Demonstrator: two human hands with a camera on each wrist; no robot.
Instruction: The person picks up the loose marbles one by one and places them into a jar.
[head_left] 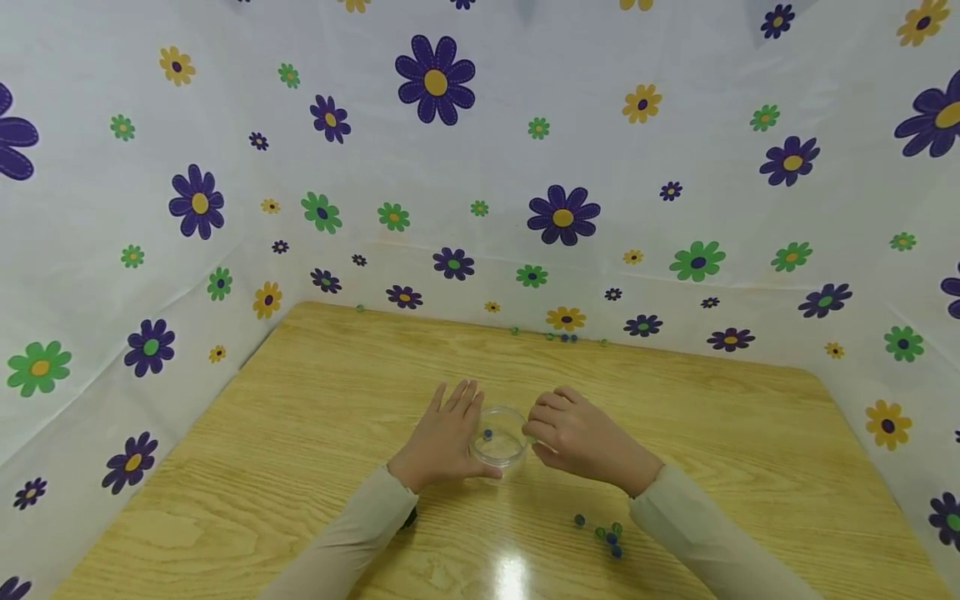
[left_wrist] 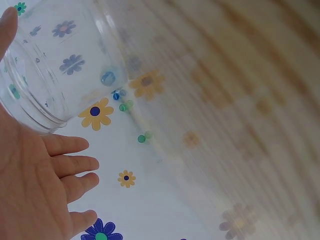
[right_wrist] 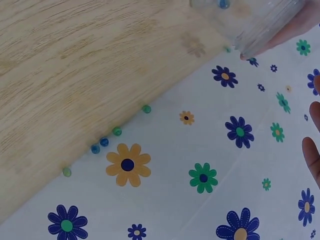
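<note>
The clear jar (head_left: 504,448) stands mouth up on the wooden table (head_left: 322,392), long axis vertical. The left hand (head_left: 447,440) lies along its left side, fingers straight, thumb apart; the right hand (head_left: 576,433) curls beside its rim, whether pinching anything I cannot tell.

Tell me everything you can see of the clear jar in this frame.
The jar looks colorless and see-through, glass or plastic, with a round mouth and ridges like screw threads at its neck. It stands upright on the wood-grain table, with no lid visible on it. A blue marble shows low inside. The left hand rests against its side, fingers extended, thumb in front. The right hand is beside the rim; whether it touches is unclear.
</note>
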